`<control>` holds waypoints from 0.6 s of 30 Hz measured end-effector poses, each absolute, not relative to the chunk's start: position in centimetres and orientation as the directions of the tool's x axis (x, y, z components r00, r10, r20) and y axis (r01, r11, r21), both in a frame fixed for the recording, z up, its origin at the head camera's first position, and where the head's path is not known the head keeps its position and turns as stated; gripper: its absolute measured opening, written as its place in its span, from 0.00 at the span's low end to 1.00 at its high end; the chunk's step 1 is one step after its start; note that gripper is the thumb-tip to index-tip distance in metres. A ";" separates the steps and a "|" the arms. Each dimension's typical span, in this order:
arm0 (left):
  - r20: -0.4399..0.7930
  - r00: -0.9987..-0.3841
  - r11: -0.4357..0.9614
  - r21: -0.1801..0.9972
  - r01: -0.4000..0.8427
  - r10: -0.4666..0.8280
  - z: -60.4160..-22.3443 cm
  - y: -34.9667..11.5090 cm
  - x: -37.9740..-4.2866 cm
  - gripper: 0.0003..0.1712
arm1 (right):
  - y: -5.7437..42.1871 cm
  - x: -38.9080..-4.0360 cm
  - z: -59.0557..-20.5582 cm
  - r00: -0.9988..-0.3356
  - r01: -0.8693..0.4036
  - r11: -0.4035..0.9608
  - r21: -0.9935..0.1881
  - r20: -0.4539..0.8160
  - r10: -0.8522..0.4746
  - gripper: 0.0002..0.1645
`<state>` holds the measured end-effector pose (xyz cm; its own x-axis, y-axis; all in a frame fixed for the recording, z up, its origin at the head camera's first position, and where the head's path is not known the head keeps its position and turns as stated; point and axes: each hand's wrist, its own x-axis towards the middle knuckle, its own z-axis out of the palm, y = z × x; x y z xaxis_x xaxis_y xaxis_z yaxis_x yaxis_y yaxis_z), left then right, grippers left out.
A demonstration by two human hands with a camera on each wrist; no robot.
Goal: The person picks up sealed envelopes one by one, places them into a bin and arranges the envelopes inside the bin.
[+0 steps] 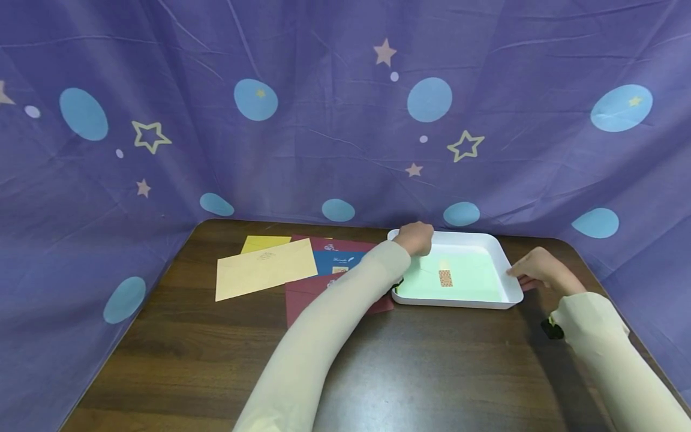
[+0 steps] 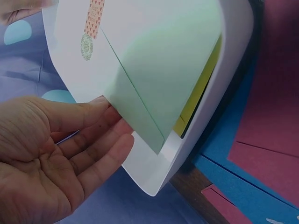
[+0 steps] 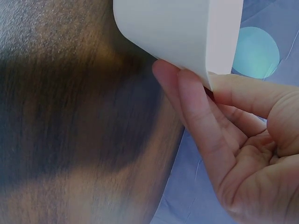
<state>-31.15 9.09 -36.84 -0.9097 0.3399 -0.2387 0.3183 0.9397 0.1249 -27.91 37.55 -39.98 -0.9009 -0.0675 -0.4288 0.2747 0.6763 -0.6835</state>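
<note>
A white tray (image 1: 459, 304) stands on the table with a light green envelope (image 1: 475, 276) lying inside it. The envelope bears a strip of red patterned tape (image 1: 445, 278). At the tray's back left, my left hand (image 1: 417, 238) pinches the edge of this envelope between thumb and fingers, as the left wrist view shows. Beneath the green one, a yellow-green envelope (image 2: 192, 100) peeks out along the tray wall. My right hand (image 1: 542, 268) grips the tray's right side, thumb on the rim and fingers (image 3: 194, 91) under the wall.
Left of the tray lie overlapping envelopes: a cream one (image 1: 264, 270) on top, a yellow one (image 1: 264, 242), a blue one (image 1: 326, 261) and dark red ones (image 1: 302, 297). A purple patterned curtain (image 1: 335, 150) hangs close behind the wooden table (image 1: 410, 366).
</note>
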 end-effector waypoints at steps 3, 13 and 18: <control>-0.266 -0.899 0.937 0.120 0.327 0.348 -36.8 9.1 -31.0 0.19 | 37.6 -27.9 -40.0 -0.902 0.270 0.681 -0.680 -0.426 -0.067 0.17; -0.289 -0.894 0.940 0.116 0.322 0.342 -36.6 9.0 -30.6 0.21 | 37.6 -28.0 -39.9 -0.895 0.278 0.684 -0.675 -0.440 -0.070 0.17; -0.294 -0.894 0.941 0.118 0.318 0.339 -36.7 9.0 -30.6 0.20 | 37.6 -28.1 -39.9 -0.892 0.292 0.680 -0.672 -0.449 -0.061 0.15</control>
